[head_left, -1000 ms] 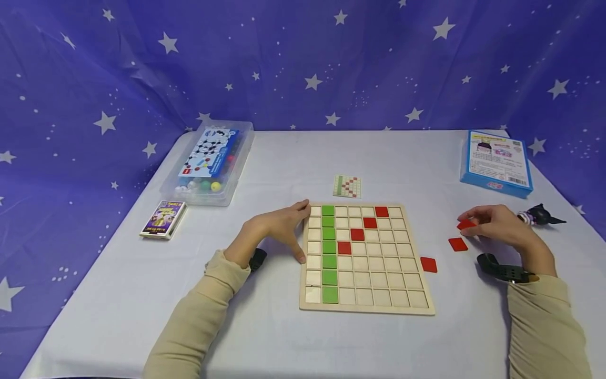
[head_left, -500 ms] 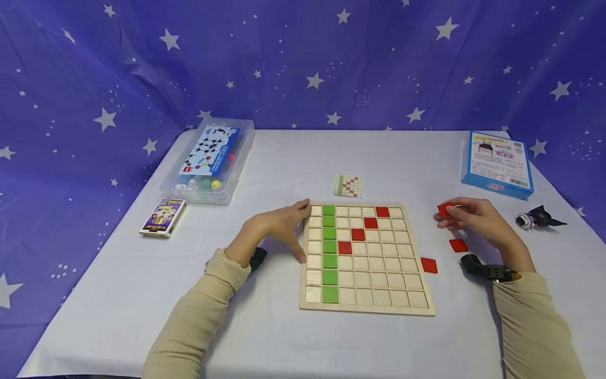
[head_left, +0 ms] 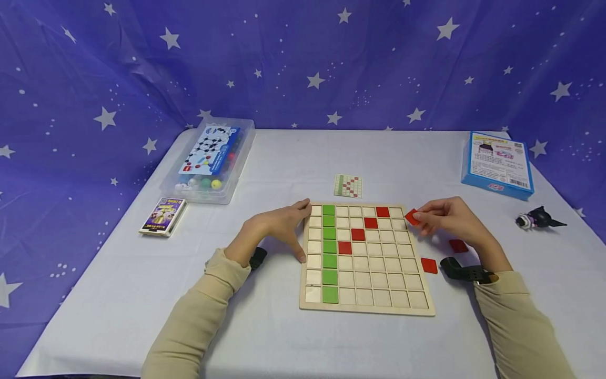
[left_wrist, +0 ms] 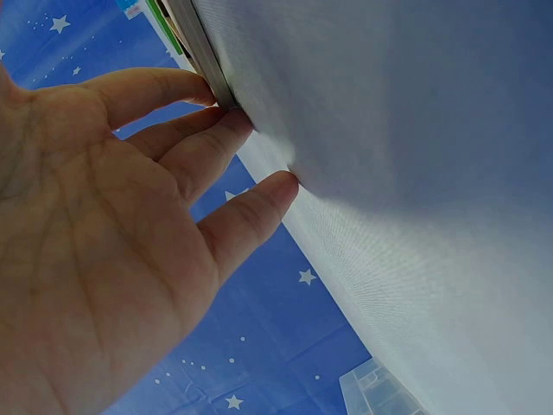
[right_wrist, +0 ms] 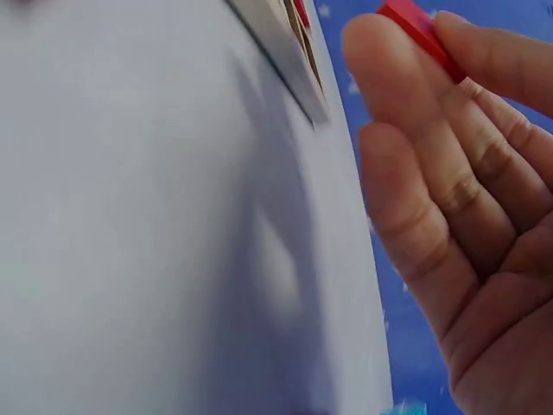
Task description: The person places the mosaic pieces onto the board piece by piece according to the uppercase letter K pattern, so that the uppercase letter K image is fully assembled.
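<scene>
A wooden grid board (head_left: 383,311) lies on the table, with a column of green tiles (head_left: 329,246) second from its left side. Several red tiles (head_left: 357,235) climb diagonally from that column toward the top right. My left hand (head_left: 280,225) rests at the board's left edge, thumb and fingers spread, fingertips (left_wrist: 226,121) against the rim in the left wrist view. My right hand (head_left: 452,218) pinches a red square tile (head_left: 412,217) between thumb and fingers, close over the board's upper right edge. The right wrist view shows this tile (right_wrist: 423,36) tilted, above the tabletop.
Two loose red tiles, one by the board (head_left: 428,265) and another (head_left: 458,246) behind the right wrist, lie at right. A small pattern card (head_left: 347,186) sits beyond the board. Around stand a clear plastic case (head_left: 222,197), a card box (head_left: 163,217), a blue box (head_left: 497,163) and a black figurine (head_left: 539,217).
My right hand has carried the red tile leftward from beside the figurine to the board's upper right edge. The left hand stays at the left rim.
</scene>
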Action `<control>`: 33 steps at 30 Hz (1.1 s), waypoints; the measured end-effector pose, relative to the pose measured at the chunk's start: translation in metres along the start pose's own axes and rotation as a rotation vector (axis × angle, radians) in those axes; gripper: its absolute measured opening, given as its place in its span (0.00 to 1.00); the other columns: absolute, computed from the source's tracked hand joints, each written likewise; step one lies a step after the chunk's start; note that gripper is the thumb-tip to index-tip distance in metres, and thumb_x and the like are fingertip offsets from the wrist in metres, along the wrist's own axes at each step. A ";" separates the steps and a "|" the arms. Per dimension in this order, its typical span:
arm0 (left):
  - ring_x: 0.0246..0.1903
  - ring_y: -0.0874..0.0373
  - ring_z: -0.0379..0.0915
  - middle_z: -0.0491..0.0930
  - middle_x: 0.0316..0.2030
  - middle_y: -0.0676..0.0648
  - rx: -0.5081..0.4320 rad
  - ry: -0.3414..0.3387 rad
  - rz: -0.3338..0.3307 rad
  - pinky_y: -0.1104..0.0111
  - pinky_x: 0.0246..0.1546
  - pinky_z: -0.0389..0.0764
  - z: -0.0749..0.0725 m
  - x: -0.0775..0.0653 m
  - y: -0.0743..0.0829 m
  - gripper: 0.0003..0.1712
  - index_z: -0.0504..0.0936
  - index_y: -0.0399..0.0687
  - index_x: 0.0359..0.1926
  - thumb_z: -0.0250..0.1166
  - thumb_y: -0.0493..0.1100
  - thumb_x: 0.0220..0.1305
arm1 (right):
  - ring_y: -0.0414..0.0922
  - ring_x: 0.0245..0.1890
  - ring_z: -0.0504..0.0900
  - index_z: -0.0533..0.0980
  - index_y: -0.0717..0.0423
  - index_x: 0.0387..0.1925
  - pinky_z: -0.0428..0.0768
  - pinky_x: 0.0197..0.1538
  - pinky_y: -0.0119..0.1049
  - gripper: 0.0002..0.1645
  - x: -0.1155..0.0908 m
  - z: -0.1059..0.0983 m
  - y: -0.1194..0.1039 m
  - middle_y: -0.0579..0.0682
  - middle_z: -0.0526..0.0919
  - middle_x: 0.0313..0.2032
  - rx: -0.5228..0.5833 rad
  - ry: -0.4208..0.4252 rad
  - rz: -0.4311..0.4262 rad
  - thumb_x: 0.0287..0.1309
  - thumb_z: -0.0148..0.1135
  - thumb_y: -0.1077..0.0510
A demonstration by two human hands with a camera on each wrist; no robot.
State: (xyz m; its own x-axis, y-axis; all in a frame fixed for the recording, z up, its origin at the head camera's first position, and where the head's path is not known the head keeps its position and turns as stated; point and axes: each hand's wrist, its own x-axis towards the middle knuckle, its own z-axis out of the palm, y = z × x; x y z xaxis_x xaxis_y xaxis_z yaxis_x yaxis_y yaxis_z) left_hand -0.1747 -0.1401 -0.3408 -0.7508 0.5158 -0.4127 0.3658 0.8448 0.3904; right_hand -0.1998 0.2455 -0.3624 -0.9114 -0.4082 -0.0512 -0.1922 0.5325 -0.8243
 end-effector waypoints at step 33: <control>0.76 0.49 0.31 0.33 0.76 0.40 -0.008 -0.001 0.002 0.58 0.74 0.49 -0.001 0.000 0.001 0.74 0.39 0.40 0.76 0.80 0.57 0.40 | 0.29 0.21 0.70 0.84 0.50 0.24 0.72 0.27 0.26 0.05 0.003 0.088 -0.064 0.37 0.81 0.21 -0.326 -0.317 -0.403 0.51 0.70 0.63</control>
State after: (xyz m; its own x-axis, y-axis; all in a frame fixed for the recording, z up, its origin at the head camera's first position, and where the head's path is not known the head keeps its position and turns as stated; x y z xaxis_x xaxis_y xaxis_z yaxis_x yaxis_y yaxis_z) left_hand -0.1752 -0.1395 -0.3396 -0.7496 0.5176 -0.4125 0.3631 0.8427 0.3976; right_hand -0.1577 0.1448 -0.3593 -0.6005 -0.7993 0.0218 -0.6468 0.4696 -0.6009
